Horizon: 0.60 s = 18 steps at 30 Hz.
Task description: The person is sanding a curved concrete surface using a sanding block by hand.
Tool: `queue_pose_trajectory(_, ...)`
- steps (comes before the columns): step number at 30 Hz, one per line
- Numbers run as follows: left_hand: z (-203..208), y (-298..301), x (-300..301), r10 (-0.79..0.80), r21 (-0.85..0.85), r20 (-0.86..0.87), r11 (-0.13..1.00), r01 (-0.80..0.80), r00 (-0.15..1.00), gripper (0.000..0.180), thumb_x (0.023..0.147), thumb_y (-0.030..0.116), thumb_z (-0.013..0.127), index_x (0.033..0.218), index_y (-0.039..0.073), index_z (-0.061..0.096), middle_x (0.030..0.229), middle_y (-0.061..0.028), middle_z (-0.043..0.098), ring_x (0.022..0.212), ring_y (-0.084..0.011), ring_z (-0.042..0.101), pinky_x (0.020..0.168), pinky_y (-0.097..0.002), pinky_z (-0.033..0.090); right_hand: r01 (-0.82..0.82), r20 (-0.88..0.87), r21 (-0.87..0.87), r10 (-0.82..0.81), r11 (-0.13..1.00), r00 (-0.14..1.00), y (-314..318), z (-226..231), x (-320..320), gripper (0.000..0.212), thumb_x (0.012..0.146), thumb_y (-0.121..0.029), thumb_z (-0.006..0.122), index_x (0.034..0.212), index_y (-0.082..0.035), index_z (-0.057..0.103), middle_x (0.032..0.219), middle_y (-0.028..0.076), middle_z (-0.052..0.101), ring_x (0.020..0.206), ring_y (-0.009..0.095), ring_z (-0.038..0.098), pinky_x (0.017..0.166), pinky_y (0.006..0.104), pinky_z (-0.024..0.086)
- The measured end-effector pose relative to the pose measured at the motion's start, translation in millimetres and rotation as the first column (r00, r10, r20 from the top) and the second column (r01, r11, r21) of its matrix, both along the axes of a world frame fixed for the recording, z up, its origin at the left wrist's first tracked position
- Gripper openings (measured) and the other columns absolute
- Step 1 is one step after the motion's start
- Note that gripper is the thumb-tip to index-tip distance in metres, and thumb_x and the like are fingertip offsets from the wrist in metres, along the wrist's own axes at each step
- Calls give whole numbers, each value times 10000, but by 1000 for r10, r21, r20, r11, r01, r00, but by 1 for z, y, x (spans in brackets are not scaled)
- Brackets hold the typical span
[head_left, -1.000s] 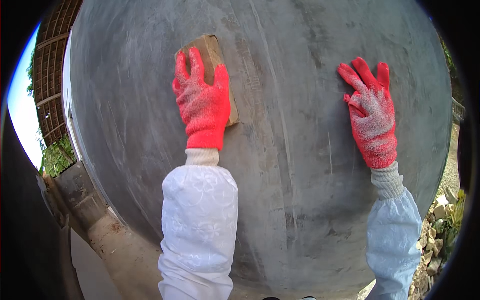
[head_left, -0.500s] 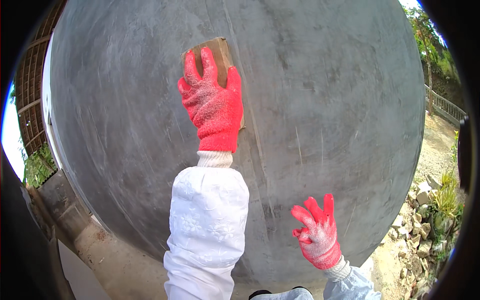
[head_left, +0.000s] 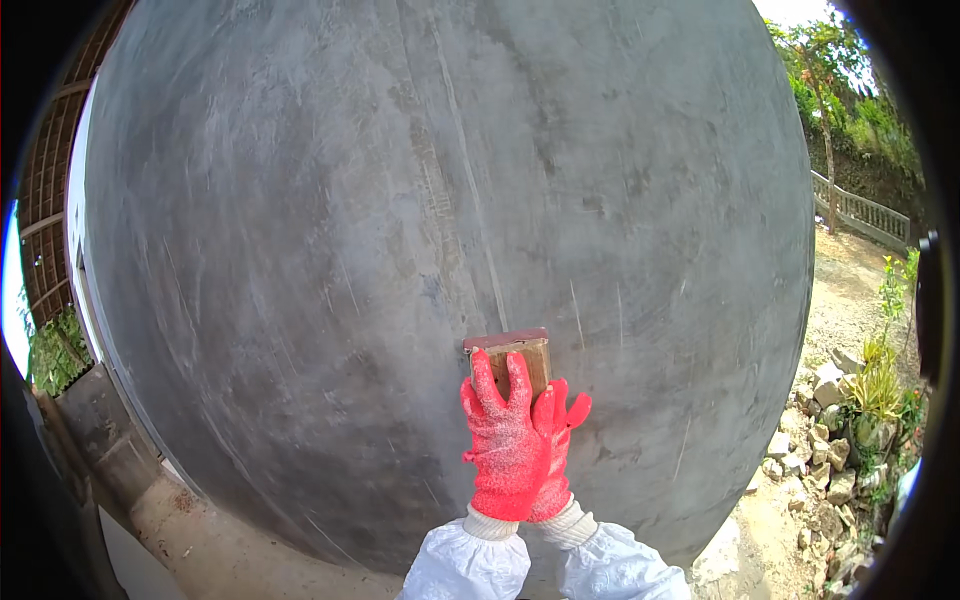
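Note:
My left hand [head_left: 508, 440], in a red glove with a dusty back, grips a wooden sanding block [head_left: 535, 362]. A reddish layer shows along the block's top edge, which lies against the grey plastered wall [head_left: 300, 300]. My left index and middle fingers stretch up over the block's back. Close behind and to the right, my right hand [head_left: 561, 460] wears a matching red glove and is partly covered by the left. Its visible fingers are apart, near the block's lower right corner. Whether they touch the block is hidden.
The wall fills most of the view, with pale scratches and a vertical seam. Broken stones [head_left: 825, 440] and plants [head_left: 878, 385] lie right of it, with a railing [head_left: 865, 215] beyond. A brown lattice structure [head_left: 45, 190] stands at far left.
My left hand has brought the sanding block down the wall and slightly right. My right hand has moved up and left to meet it. The view has shifted a little.

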<state>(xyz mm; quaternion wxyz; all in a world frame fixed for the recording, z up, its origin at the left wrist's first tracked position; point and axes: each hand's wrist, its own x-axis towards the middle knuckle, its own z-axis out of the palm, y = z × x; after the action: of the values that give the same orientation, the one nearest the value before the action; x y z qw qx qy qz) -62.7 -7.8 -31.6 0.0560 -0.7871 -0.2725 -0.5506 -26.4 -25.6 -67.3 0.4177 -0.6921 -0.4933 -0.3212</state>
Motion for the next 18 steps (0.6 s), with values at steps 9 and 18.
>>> queue_pose_trajectory(9,11,-9,-58,-258,-3,309,962,272,915,579,971,50,593,1508,6,379,1596,-291,192,1421,-469,335,1142,-511,336,-134,-27,243,145,961,989,5,169,-5,568,749,-199,761,1258,-79,542,1334,54,519,1280,282,429,953,421,452)
queue_pose_trajectory(18,-14,-8,-82,-273,-41,401,948,315,875,593,945,7,597,1494,-14,374,1597,-289,187,1422,-464,337,1139,-504,342,138,24,279,-151,950,988,-21,147,54,851,667,-315,834,1357,14,458,1397,108,511,1388,325,334,1124,424,281)
